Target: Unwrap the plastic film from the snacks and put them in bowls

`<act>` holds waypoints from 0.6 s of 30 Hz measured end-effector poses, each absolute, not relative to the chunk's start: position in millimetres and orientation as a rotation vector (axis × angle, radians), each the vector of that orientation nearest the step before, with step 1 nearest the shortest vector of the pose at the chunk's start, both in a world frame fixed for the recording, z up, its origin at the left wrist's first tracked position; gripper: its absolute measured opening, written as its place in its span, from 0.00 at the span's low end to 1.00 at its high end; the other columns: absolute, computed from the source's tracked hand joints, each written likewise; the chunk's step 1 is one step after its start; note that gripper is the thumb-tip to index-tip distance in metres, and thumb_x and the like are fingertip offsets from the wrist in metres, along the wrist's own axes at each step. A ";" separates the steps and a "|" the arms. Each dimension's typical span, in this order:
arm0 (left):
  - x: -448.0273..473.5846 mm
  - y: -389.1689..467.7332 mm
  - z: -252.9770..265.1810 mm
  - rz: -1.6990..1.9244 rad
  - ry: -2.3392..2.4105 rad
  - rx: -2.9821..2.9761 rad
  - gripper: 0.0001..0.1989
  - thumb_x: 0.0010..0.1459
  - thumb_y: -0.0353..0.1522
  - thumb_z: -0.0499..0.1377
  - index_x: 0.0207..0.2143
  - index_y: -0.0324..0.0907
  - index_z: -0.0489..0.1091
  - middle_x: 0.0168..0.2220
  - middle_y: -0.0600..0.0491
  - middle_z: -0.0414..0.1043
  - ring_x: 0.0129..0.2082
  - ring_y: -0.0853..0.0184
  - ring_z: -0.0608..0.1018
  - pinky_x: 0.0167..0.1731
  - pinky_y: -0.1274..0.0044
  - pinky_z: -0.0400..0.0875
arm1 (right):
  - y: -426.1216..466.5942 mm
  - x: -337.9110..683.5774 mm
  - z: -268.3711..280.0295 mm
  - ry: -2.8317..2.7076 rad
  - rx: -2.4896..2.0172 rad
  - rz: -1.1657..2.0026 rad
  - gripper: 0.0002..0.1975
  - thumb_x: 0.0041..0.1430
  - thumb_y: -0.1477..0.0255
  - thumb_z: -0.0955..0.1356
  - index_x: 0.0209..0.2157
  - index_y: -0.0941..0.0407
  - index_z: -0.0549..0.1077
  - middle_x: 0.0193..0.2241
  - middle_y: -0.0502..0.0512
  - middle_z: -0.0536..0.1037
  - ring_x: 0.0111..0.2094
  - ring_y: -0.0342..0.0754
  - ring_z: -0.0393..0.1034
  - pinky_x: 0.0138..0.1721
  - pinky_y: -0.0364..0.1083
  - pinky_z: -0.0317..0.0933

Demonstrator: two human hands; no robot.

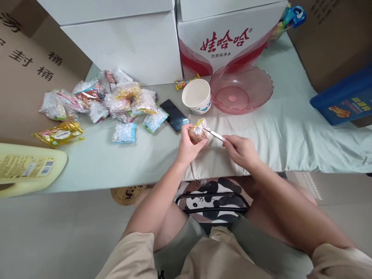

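Observation:
My left hand (188, 145) is closed around a small snack packet (198, 131) in clear bubble wrap, just above the cloth near the front edge. In my right hand (240, 149) is a slim white knife (215, 135), pointing left. Its tip meets the wrapped packet, though I cannot tell whether it has cut in. Right behind the packet stands a white paper bowl (197, 96). A dark phone (175, 116) lies flat to the left of the bowl. Further left is a pile of bubble-wrapped snack packets (116, 97).
A pink translucent basin (241, 91) sits beside the bowl, and a small yellow wrapper (186, 82) lies behind it. White cartons (122, 46) line the back. A yellow jug (31, 168) stands left, a blue container (345, 97) right. Below the edge is a panda-patterned stool (203, 201).

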State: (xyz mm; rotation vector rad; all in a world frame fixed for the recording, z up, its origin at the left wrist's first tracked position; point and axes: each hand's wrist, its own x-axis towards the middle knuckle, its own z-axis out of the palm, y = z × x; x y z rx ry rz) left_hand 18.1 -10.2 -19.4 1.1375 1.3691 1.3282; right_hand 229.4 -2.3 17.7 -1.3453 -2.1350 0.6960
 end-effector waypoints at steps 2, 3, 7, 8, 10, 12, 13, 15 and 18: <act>17.9 -7.9 -22.8 1.363 1.356 1.124 0.32 0.46 0.33 0.71 0.48 0.48 0.57 0.40 0.54 0.70 0.36 0.68 0.78 0.38 0.75 0.75 | -3.4 226.6 18.1 -2.199 -1.320 0.706 0.17 0.68 0.66 0.59 0.40 0.54 0.79 0.29 0.56 0.80 0.31 0.51 0.75 0.35 0.46 0.62; 15.7 -6.3 -23.5 1.391 1.361 1.097 0.31 0.48 0.34 0.71 0.49 0.48 0.56 0.40 0.54 0.70 0.35 0.68 0.78 0.38 0.75 0.75 | -2.8 228.9 17.8 -2.247 -1.332 0.717 0.18 0.68 0.66 0.59 0.38 0.54 0.79 0.28 0.55 0.80 0.30 0.50 0.74 0.34 0.46 0.61; -1.2 -2.0 -18.1 1.424 1.613 1.268 0.32 0.53 0.33 0.68 0.56 0.49 0.56 0.46 0.50 0.70 0.44 0.63 0.79 0.46 0.70 0.76 | 3.8 254.0 14.4 -2.350 -1.537 0.639 0.18 0.67 0.66 0.60 0.31 0.54 0.78 0.26 0.55 0.80 0.27 0.50 0.72 0.30 0.47 0.57; -5.3 -2.5 -15.2 1.380 1.723 1.414 0.33 0.52 0.32 0.68 0.57 0.48 0.58 0.51 0.46 0.69 0.51 0.60 0.77 0.52 0.66 0.75 | 5.8 260.6 13.0 -2.315 -1.612 0.548 0.17 0.66 0.66 0.61 0.33 0.53 0.79 0.29 0.56 0.81 0.29 0.52 0.73 0.31 0.47 0.58; -11.0 -5.1 -9.6 1.231 1.909 1.726 0.31 0.49 0.32 0.71 0.55 0.46 0.67 0.59 0.42 0.63 0.62 0.50 0.69 0.62 0.58 0.66 | 9.8 269.3 9.6 -2.199 -1.700 0.308 0.15 0.65 0.66 0.62 0.41 0.54 0.81 0.37 0.60 0.83 0.36 0.57 0.76 0.35 0.51 0.63; -13.1 -8.1 -5.8 1.082 1.981 1.928 0.24 0.48 0.33 0.72 0.49 0.45 0.74 0.63 0.42 0.60 0.66 0.45 0.64 0.66 0.54 0.60 | 12.6 269.8 6.4 -2.117 -1.648 0.126 0.16 0.65 0.66 0.64 0.47 0.55 0.79 0.45 0.64 0.82 0.44 0.61 0.75 0.43 0.57 0.66; -13.1 -9.3 -4.9 1.046 1.986 1.972 0.21 0.49 0.33 0.72 0.47 0.44 0.76 0.63 0.42 0.59 0.66 0.45 0.64 0.66 0.54 0.60 | 13.0 267.0 5.0 -2.112 -1.579 0.101 0.17 0.64 0.67 0.64 0.49 0.56 0.79 0.48 0.65 0.81 0.48 0.63 0.75 0.48 0.59 0.66; -12.2 -10.7 -4.0 1.052 1.983 1.987 0.14 0.55 0.33 0.68 0.45 0.43 0.79 0.65 0.42 0.56 0.64 0.48 0.67 0.65 0.57 0.63 | 11.5 256.9 2.6 -2.149 -1.422 0.175 0.17 0.65 0.68 0.64 0.50 0.57 0.77 0.50 0.66 0.80 0.51 0.62 0.74 0.53 0.61 0.66; -11.7 -12.1 -1.7 1.076 2.031 1.991 0.10 0.59 0.34 0.65 0.42 0.42 0.81 0.65 0.42 0.55 0.64 0.48 0.67 0.66 0.56 0.63 | 5.3 237.6 -0.8 -2.227 -1.246 0.404 0.16 0.65 0.69 0.64 0.51 0.56 0.75 0.50 0.64 0.79 0.52 0.59 0.74 0.55 0.58 0.68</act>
